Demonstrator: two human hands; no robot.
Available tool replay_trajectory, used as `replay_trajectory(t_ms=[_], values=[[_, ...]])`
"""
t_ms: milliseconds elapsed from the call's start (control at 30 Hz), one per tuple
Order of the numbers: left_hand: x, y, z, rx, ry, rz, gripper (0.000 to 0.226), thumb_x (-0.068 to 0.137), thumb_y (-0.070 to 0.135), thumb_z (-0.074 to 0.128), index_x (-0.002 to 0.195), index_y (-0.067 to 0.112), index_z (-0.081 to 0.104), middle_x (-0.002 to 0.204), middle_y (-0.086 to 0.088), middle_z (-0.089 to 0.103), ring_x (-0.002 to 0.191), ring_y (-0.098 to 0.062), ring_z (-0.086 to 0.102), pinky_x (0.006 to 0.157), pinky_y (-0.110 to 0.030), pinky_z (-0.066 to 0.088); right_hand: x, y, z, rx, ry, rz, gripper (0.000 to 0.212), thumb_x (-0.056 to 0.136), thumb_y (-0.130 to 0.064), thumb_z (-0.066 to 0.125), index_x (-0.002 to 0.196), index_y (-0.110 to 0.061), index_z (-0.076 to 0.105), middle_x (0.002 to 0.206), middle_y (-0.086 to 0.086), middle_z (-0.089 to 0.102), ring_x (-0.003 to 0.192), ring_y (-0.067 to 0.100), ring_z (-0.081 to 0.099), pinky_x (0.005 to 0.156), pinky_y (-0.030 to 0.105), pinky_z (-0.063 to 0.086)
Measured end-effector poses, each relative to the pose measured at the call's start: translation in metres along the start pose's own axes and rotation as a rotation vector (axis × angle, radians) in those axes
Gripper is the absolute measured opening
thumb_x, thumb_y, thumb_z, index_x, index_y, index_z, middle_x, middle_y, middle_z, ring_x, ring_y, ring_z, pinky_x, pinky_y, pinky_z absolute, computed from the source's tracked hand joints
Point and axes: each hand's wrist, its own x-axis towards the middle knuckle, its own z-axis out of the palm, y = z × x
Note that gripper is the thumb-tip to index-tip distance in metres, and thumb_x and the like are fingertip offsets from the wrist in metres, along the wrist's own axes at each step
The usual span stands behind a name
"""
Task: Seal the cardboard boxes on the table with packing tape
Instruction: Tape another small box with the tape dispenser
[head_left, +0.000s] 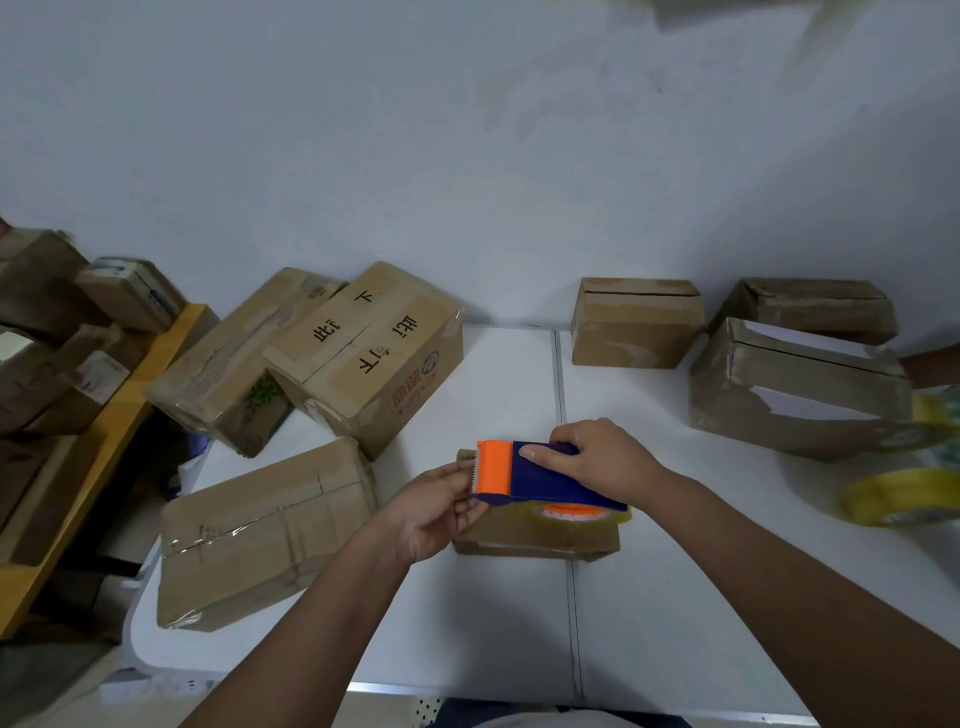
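Note:
A blue tape dispenser (550, 475) with an orange cutter head (493, 466) is held over a small flat cardboard box (535, 535) in the middle of the white table (675, 597). My right hand (597, 460) grips the dispenser's blue body from the right. My left hand (441, 506) is at the orange toothed end, its fingertips curled against the cutter; the tape end itself is too small to make out. A clear tape roll with an orange core (576, 512) sits under the dispenser.
Several cardboard boxes ring the work spot: a taped flat one (260, 530) front left, a printed one (374, 358) and another (234, 374) behind it, three (634, 322) (810, 306) (795, 395) at the back right. Yellow tape rolls (893, 493) lie far right. A shelf of boxes (62, 338) stands left.

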Motion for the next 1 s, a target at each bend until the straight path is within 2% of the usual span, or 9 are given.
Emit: replay_trajectory(t_ms=[100,300,400,533,600,800,1000], values=[[0.001,0.0,-0.001,0.018,0.002,0.009,0.015,0.094,0.012,0.063,0.109,0.008,0.063,0.101,-0.014,0.072,0.091,-0.017,0.069,0.063,-0.021,0.059,0.0,0.0,-0.001,-0.003,-0.005,0.002,0.041,0.088,-0.065,0.05,0.098,-0.026,0.059,0.081,-0.018,0.061,0.076,0.007,0.063,0.067,0.018,0.048],[-0.004,0.005,-0.012,0.024,-0.028,0.033,0.017,0.094,0.011,0.062,0.107,0.002,0.067,0.109,-0.018,0.068,0.101,-0.021,0.065,0.069,-0.022,0.06,0.001,0.002,-0.001,-0.008,-0.005,0.017,0.044,0.088,-0.064,0.051,0.105,-0.025,0.061,0.093,-0.013,0.067,0.079,0.008,0.064,0.071,0.02,0.052],[-0.008,0.005,-0.015,-0.038,-0.074,0.016,0.026,0.086,0.011,0.067,0.11,0.0,0.067,0.11,-0.019,0.068,0.098,-0.02,0.066,0.071,-0.023,0.06,0.002,0.001,-0.002,-0.009,-0.013,0.018,0.043,0.088,-0.064,0.05,0.104,-0.025,0.06,0.093,-0.012,0.067,0.077,0.008,0.064,0.07,0.02,0.051],[-0.009,-0.001,-0.012,-0.145,-0.105,0.002,0.029,0.074,0.012,0.07,0.102,0.002,0.071,0.103,-0.017,0.07,0.09,-0.018,0.068,0.067,-0.022,0.06,0.001,0.001,-0.004,-0.011,-0.02,0.017,0.045,0.088,-0.064,0.049,0.106,-0.024,0.061,0.097,-0.009,0.069,0.08,0.01,0.065,0.073,0.022,0.054],[-0.009,-0.005,-0.01,-0.178,-0.12,0.009,0.029,0.076,0.012,0.07,0.103,0.003,0.07,0.1,-0.015,0.071,0.085,-0.016,0.069,0.065,-0.022,0.059,-0.001,0.002,-0.005,-0.006,-0.022,0.013,0.047,0.088,-0.064,0.047,0.106,-0.023,0.061,0.097,-0.008,0.069,0.08,0.01,0.065,0.073,0.022,0.054],[-0.007,-0.012,-0.006,-0.25,-0.153,0.013,0.037,0.078,0.009,0.068,0.115,0.005,0.066,0.107,-0.017,0.069,0.089,-0.017,0.069,0.066,-0.022,0.06,-0.006,0.007,-0.009,0.043,-0.023,-0.01,0.045,0.087,-0.064,0.046,0.101,-0.024,0.061,0.091,-0.01,0.068,0.078,0.009,0.065,0.067,0.019,0.049],[-0.005,-0.01,0.004,-0.207,-0.141,0.028,0.022,0.094,-0.008,0.054,0.106,0.005,0.066,0.095,-0.017,0.071,0.079,-0.017,0.069,0.061,-0.022,0.058,-0.01,0.01,-0.013,0.081,-0.037,-0.029,0.059,0.079,-0.07,0.04,0.105,-0.022,0.062,0.093,-0.01,0.069,0.078,0.008,0.066,0.066,0.016,0.049]])
